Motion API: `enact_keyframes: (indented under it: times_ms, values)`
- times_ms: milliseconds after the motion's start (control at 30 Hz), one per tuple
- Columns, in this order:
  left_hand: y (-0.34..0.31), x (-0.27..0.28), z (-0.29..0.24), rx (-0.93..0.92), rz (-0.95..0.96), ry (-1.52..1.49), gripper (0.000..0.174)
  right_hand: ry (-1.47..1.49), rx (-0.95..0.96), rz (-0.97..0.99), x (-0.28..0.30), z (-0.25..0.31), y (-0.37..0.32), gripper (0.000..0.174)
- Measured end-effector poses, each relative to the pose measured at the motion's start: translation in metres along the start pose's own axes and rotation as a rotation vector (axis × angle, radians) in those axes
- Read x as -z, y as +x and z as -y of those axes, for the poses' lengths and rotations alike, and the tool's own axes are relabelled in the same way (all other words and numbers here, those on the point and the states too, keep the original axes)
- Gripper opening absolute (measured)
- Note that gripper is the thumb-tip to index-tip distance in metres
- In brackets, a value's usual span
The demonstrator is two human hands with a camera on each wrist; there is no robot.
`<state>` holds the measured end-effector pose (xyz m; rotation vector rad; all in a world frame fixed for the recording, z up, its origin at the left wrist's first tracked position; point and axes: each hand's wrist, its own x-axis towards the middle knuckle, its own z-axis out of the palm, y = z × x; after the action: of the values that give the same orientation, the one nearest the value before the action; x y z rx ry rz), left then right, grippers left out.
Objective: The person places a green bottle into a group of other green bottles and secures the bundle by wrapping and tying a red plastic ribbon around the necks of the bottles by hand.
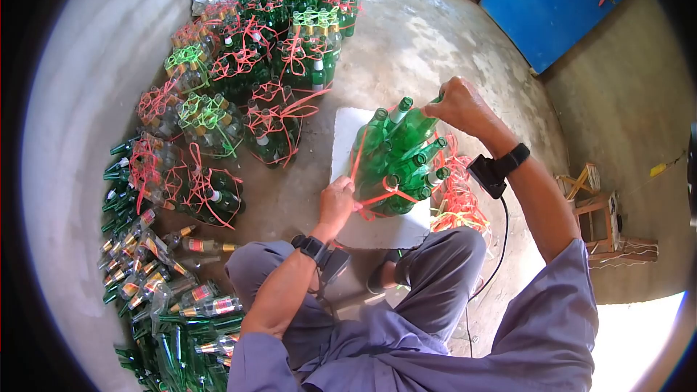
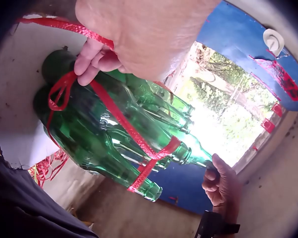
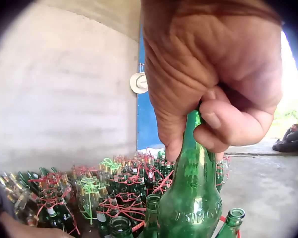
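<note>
A cluster of green glass bottles (image 1: 396, 160) stands on a white board (image 1: 345, 138), with red plastic strapping (image 2: 121, 119) running round the bottles and over some necks. My right hand (image 1: 465, 109) grips the neck of one green bottle (image 3: 191, 198) at the far side of the cluster. Low at the near left of the cluster, my left hand (image 1: 338, 207) holds the red strapping, its fingers (image 2: 92, 62) curled in by the bottles' lower ends. A small loop of strapping (image 2: 62, 91) hangs beside those fingers.
Several tied bundles of bottles (image 1: 268, 123) fill the floor to the left and back. Loose bottles (image 1: 181, 334) lie piled at the lower left. A heap of red strapping (image 1: 461, 189) lies right of the board. A wooden stool (image 1: 599, 218) stands by the right wall, near a blue door (image 1: 559, 7).
</note>
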<state>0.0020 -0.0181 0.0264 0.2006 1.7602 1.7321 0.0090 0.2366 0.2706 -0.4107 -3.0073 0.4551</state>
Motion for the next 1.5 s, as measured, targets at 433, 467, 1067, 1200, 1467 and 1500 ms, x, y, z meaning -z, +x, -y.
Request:
enact_keyframes:
  times_ms: [433, 467, 1067, 1200, 1467, 1500]
  values:
    - [0.002, -0.003, 0.005, -0.027, -0.044, -0.026, 0.021, -0.022, 0.092, -0.054, -0.016, 0.006, 0.010, 0.051]
    - [0.003, -0.002, 0.006, -0.028, -0.046, -0.026, 0.021, -0.022, 0.095, -0.054, -0.014, 0.009, 0.009, 0.051]
    - [0.002, -0.005, 0.003, -0.011, -0.019, 0.026, 0.019, -0.002, -0.102, 0.071, -0.054, 0.002, -0.005, 0.047]
    - [0.000, -0.006, 0.002, 0.006, 0.019, 0.043, 0.020, -0.059, -0.036, 0.106, -0.071, -0.007, 0.000, 0.043]
    - [-0.002, -0.008, 0.011, 0.011, 0.083, 0.119, 0.021, -0.151, -0.060, 0.264, -0.108, -0.023, -0.003, 0.043]
    - [-0.001, -0.009, 0.011, 0.017, 0.077, 0.107, 0.021, -0.131, -0.062, 0.281, -0.101, -0.017, -0.003, 0.042]
